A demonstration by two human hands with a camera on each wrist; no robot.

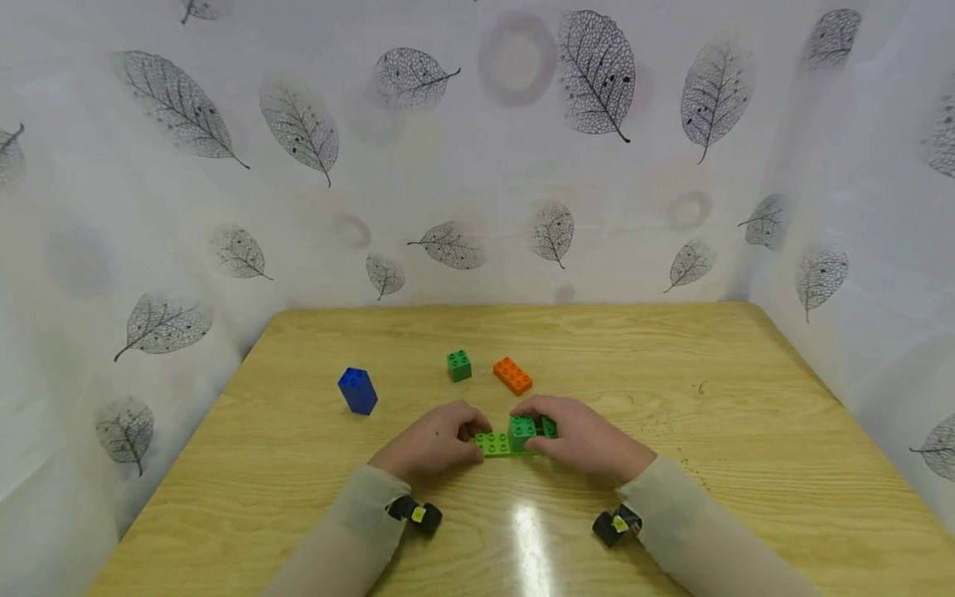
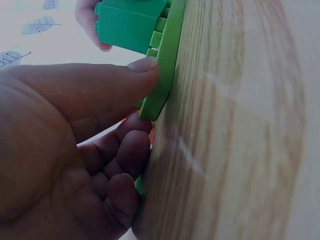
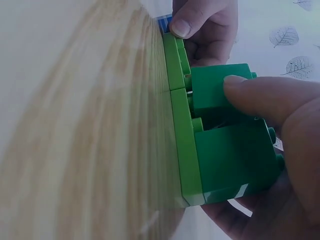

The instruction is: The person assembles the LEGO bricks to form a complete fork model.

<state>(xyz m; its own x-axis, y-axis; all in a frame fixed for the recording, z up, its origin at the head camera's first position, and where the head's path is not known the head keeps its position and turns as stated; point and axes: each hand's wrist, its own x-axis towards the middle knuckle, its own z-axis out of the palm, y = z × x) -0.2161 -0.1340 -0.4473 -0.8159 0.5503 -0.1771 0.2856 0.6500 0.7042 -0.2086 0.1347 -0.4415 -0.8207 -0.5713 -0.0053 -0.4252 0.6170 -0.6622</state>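
A low light green brick base [image 1: 492, 444] lies on the table; the right wrist view shows a seam between two pieces laid end to end. My left hand [image 1: 440, 441] pinches its left end between thumb and fingers. With my right hand [image 1: 585, 438] I grip a dark green brick [image 3: 215, 90] by its sides, above the seam. Studs show between this brick and the light green pieces, so whether it is fully pressed down is unclear. Beside it, a second dark green brick [image 3: 237, 162] stands on the right end, partly hidden by my right hand in the head view.
Beyond the hands lie a small green brick [image 1: 458, 365] and an orange brick [image 1: 512, 376]. A tall blue brick stack [image 1: 358, 391] stands to the left. Leaf-patterned curtain [image 1: 477, 166] surrounds the wooden table [image 1: 671, 356] at the back and sides.
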